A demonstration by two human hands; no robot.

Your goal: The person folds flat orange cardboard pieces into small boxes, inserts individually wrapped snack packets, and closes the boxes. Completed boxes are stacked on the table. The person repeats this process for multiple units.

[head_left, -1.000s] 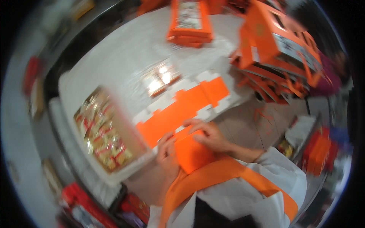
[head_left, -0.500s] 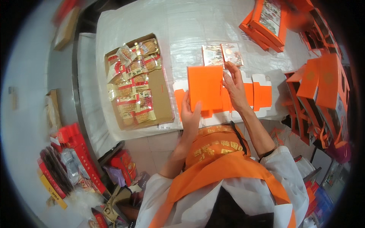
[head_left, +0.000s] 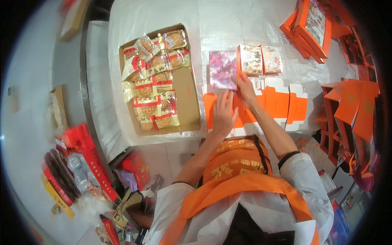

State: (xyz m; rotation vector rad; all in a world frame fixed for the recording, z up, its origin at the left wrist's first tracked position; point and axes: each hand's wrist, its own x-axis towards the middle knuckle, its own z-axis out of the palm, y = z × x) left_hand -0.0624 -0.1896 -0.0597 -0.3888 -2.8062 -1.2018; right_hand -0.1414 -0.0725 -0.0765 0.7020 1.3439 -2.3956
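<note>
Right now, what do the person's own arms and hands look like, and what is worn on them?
The left hand and right hand are bare, without gloves. Both forearms are uncovered: white sleeves with dark cuffs are pushed up near the elbows. No rings or watch are discernible.

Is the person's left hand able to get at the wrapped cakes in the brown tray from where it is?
Probably yes: the left hand rests on the flat orange carton, beside the tray of cakes, with nothing between.
</note>
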